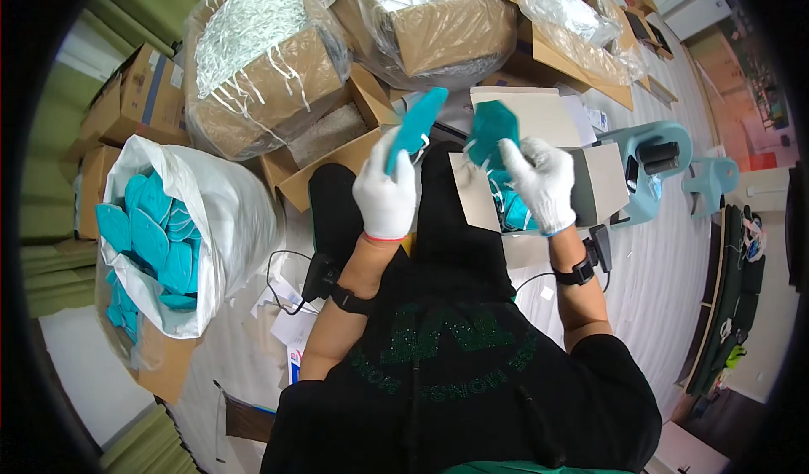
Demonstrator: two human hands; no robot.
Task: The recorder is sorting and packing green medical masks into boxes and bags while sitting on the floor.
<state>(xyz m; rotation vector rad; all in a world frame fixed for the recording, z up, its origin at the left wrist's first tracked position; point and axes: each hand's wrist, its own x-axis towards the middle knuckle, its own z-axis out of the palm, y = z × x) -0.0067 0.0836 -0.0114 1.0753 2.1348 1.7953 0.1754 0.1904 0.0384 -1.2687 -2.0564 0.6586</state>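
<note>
Light: bright, even, diffuse | Shadows: soft, faint | Glare: sheen on clear plastic bags over cardboard boxes (278,61) | Distortion: strong fisheye bending, black vignette at rim | Focus: centre sharp, edges smeared

Packing workshop: cardboard boxes (278,78) and bagged teal masks (152,238).

Gloved left hand (385,194) gripping a folded teal mask (415,127); gloved right hand (541,182) pinching another teal mask (490,131). White bag (221,213) of teal masks at left, cardboard boxes (278,78) beyond.
</note>
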